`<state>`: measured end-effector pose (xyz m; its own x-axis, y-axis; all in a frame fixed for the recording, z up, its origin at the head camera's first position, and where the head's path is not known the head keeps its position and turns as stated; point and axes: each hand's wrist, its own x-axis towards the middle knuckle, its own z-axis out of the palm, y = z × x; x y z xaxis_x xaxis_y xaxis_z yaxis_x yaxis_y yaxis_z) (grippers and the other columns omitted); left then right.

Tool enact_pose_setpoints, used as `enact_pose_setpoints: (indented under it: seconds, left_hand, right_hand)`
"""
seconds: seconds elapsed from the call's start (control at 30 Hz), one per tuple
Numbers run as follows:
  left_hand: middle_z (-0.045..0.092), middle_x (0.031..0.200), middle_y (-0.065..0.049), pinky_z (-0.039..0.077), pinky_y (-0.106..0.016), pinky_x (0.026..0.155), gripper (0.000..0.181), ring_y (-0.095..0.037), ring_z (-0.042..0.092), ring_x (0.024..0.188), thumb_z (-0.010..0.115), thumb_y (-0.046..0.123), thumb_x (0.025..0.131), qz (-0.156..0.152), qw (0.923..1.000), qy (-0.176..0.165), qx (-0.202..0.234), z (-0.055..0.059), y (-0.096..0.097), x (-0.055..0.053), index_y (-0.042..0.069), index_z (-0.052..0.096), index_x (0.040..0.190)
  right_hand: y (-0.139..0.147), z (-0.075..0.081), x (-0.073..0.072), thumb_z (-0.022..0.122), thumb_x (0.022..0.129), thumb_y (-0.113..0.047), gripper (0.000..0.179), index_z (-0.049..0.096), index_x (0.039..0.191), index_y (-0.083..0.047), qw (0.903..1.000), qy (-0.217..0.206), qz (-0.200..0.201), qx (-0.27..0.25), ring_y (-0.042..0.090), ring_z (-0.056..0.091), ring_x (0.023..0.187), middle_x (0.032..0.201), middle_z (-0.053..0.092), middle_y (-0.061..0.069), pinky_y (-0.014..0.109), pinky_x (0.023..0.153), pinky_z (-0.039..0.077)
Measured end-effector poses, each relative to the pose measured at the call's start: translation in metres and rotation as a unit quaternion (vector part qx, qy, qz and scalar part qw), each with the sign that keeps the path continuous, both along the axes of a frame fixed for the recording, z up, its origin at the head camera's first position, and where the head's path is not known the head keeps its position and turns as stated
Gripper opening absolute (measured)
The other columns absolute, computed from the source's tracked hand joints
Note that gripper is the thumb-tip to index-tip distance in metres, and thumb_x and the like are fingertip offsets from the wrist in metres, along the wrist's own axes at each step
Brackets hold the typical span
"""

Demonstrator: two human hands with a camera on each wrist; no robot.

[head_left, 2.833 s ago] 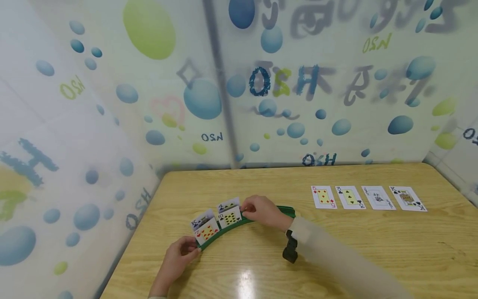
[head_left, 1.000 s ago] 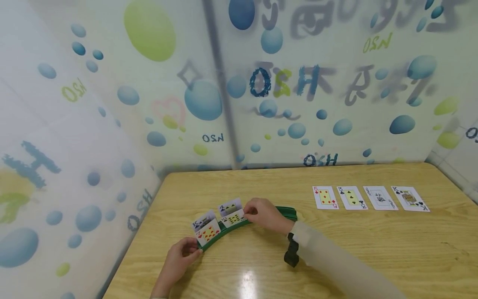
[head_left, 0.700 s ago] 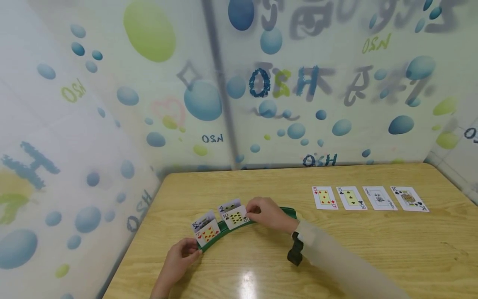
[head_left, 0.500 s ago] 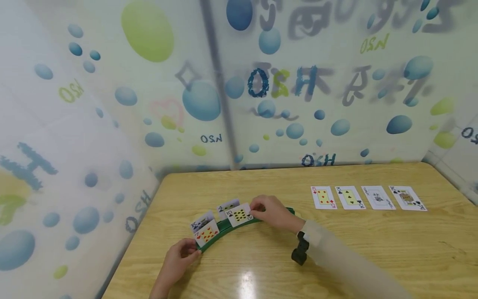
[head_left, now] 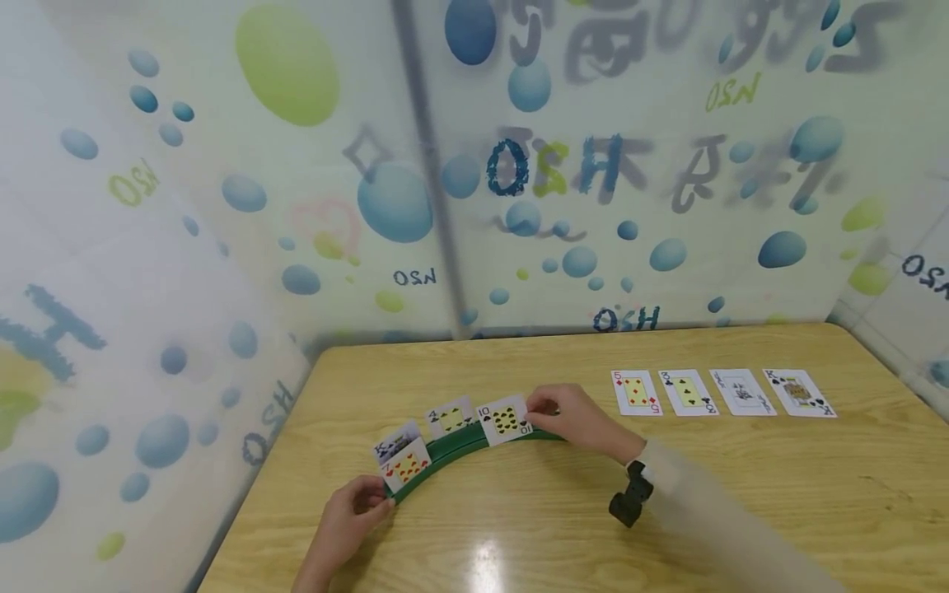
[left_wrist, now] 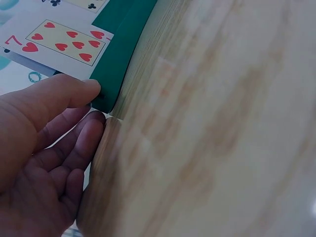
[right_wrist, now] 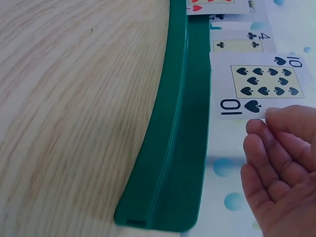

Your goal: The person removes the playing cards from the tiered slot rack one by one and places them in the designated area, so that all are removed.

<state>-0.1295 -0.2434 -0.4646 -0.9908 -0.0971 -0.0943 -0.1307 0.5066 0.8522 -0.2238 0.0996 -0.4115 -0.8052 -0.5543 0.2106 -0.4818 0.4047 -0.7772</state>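
My right hand [head_left: 574,418] pinches the ten of spades [head_left: 505,421] by its right edge, upright over the curved green card holder [head_left: 463,442]. In the right wrist view the ten of spades [right_wrist: 266,79] overlaps the holder's back edge, beside the four of clubs [right_wrist: 237,45]. My left hand [head_left: 348,515] grips the holder's left end, thumb on top and fingers beneath in the left wrist view. Close to that thumb, the seven of hearts [left_wrist: 64,43] stands in the front groove. Behind the seven, a king [head_left: 396,441] is partly hidden. The four of clubs [head_left: 451,418] stands in the back row.
To the right, a row of cards lies face up on the wooden table [head_left: 741,486]: a five of diamonds [head_left: 636,393], a three of clubs [head_left: 689,393], a black-and-white card [head_left: 743,393] and a black king [head_left: 799,393]. A patterned wall [head_left: 667,280] rises behind the table.
My right hand has lifted the ten of spades from in front of the four of clubs and carried it right along the holder. The four now shows fully. My left hand keeps its grip.
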Motion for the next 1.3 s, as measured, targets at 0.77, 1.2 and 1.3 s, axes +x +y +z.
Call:
enact_pose_setpoints:
  seconds: [0.77,1.2,1.3]
  left_hand:
    - [0.060,0.088,-0.008,0.049,-0.026,0.069,0.025,-0.018,0.057,0.081,0.070,0.002,0.078,-0.002,1.0000,0.009,0.000,0.002,0.001,0.002,-0.007,0.060,0.098]
    - [0.060,0.088,-0.008,0.049,-0.026,0.069,0.025,-0.018,0.057,0.081,0.071,0.002,0.077,0.002,1.0000,0.009,-0.002,0.000,0.000,0.001,-0.006,0.060,0.098]
    - [0.060,0.089,-0.008,0.049,-0.027,0.070,0.026,-0.018,0.057,0.082,0.071,0.002,0.077,0.001,1.0000,0.005,-0.002,-0.001,0.000,0.000,-0.006,0.060,0.099]
  right_hand:
    - [0.091,-0.003,0.012,0.064,0.086,-0.012,0.004,0.065,0.088,-0.008,0.9893,0.034,-0.125,0.067,0.010,0.057,0.072,0.080,0.062,0.000,0.027,0.064,0.049]
    - [0.130,-0.001,0.033,0.062,0.088,-0.014,0.008,0.064,0.090,-0.006,0.9816,0.042,-0.164,0.088,0.009,0.056,0.072,0.080,0.060,-0.002,0.027,0.063,0.048]
    - [0.136,0.000,0.039,0.061,0.088,-0.013,0.008,0.063,0.090,-0.005,0.9800,0.039,-0.173,0.091,0.008,0.055,0.071,0.079,0.060,-0.003,0.027,0.062,0.048]
